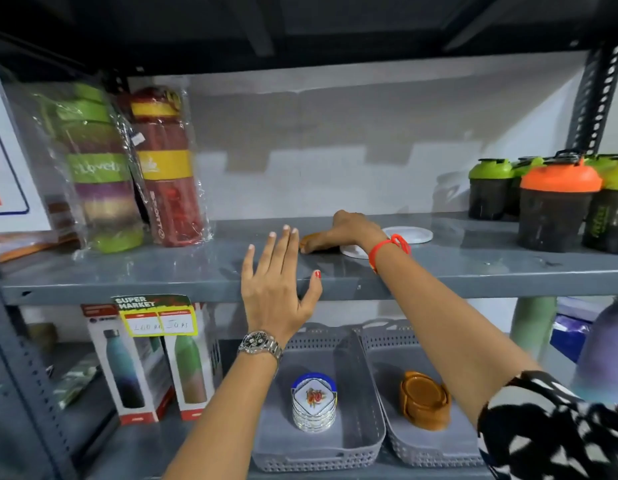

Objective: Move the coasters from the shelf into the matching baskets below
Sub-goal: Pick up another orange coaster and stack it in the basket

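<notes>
The right hand [342,233] reaches deep onto the shelf [196,271] and lies palm-down over a brown coaster [309,239], only the left rim of which shows past the fingers. The fingers are curled down around it, so the hand looks closed on the coaster, probably to slide or pinch it up from the flat shelf; whether it is already lifted I cannot tell. Just to the right of that hand, near the middle of the shelf, lie two white coasters [409,234], the nearer one partly hidden under the wrist with its red string.

The left hand [276,282] is open, fingers spread, and holds nothing. It rests at the front edge of the shelf, thumb hooked over the lip, most likely to steady the body during the long reach.

On the lower shelf stand two grey baskets side by side. The left basket [266,410] holds a stack of white patterned coasters [314,403]; the right basket [435,452] holds a brown stack [425,400]. That sorting by colour is why the brown piece should go to the right basket, directly under the reaching arm.

Wrapped bottles [162,168] stand at the left end of the shelf, shaker cups [556,199] at the right end, both well apart from the hands.
</notes>
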The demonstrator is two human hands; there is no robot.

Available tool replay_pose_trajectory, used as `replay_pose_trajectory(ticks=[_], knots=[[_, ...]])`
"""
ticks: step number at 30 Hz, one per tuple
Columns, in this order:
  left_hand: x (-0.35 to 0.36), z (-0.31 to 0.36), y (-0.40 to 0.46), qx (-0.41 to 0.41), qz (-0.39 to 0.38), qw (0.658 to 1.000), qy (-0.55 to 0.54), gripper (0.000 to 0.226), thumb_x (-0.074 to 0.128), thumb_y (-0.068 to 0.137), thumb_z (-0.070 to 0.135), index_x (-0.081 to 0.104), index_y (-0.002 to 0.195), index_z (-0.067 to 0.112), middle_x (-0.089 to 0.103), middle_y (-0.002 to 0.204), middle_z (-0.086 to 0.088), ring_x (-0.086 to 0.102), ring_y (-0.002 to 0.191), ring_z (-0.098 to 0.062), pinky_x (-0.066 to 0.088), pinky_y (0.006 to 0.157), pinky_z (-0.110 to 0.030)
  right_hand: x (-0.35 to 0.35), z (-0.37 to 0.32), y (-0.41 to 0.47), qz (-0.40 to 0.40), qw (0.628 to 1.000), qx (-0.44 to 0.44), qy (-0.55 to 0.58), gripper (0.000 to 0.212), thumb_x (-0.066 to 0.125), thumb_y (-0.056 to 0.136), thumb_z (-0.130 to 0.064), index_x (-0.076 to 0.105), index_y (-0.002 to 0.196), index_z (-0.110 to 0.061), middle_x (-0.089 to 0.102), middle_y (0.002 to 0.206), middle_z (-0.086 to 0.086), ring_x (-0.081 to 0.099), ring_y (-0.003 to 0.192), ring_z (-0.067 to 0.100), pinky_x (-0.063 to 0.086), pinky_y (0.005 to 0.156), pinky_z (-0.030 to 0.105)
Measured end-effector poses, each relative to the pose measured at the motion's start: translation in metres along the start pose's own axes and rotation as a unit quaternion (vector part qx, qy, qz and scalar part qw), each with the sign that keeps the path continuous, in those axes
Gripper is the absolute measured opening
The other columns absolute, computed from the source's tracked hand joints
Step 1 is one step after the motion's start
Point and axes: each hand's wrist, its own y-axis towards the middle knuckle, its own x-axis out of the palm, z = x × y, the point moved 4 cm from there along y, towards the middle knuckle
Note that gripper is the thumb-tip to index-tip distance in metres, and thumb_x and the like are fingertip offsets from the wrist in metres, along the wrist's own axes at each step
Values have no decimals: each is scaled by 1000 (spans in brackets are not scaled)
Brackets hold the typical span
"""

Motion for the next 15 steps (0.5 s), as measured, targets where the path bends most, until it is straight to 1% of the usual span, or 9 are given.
replay_pose_trajectory(ticks=[2,3,6,9,13,15], knots=[[1,0,0,0,-1,1000,-1,63,38,89,45,51,136,5,51,140,-9,49,128,-26,24,110,-45,-4,2,-2,58,998,0,-27,65,69,49,-73,50,78,-18,59,109,8,49,109,28,43,95,46],[1,-1,-1,0,-1,1000,-1,63,38,89,45,51,136,5,51,140,-9,49,128,-26,24,110,-46,-8,2,-5,95,995,-6,-40,66,69,51,-73,53,81,-17,59,110,8,47,113,29,40,97,48],[1,0,0,-2,-4,1000,1,63,37,90,45,52,135,5,52,139,-9,50,127,-26,25,109,-46,-20,3,-24,215,975,-7,-62,81,67,53,-74,63,102,-10,53,120,9,42,120,31,33,99,56],[0,0,1,-3,-6,1000,-3,62,37,90,45,53,135,5,53,138,-9,51,127,-27,25,110,-46,-36,9,-52,329,944,9,-33,89,68,52,-74,61,114,-11,51,122,8,42,120,29,34,100,54],[-1,0,0,-5,-8,1000,-10,61,39,90,43,53,135,4,52,139,-9,50,127,-27,26,110,-48,-56,14,-96,429,903,2,22,92,70,51,-72,55,124,-17,50,126,8,40,121,30,31,104,52],[-3,0,1,-7,-3,1000,-24,61,41,89,43,54,134,3,53,138,-9,50,127,-26,26,110,-48,-64,13,-121,483,875,-21,34,94,70,50,-71,54,125,-18,50,125,9,41,119,33,32,104,51]])
